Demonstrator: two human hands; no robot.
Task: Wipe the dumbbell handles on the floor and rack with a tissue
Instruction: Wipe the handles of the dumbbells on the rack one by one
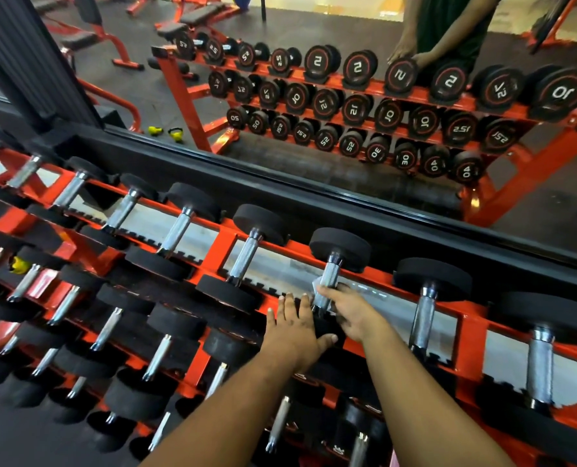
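A red three-tier rack [219, 241] holds several black dumbbells with chrome handles. My right hand [347, 315] grips the lower part of one chrome handle [329, 278] on the top tier, with a bit of white tissue [317, 284] showing at my fingers. My left hand [294, 332] lies flat, fingers straight, on the near black head of that same dumbbell, which is mostly hidden under it. The far head [341, 247] of the dumbbell sits in its cradle.
More dumbbells fill the rack to both sides, such as a handle [245, 261] to the left and one [423, 318] to the right. A mirror [314, 96] behind the rack reflects the rack, benches, yellow kettlebells [166, 132] and a person.
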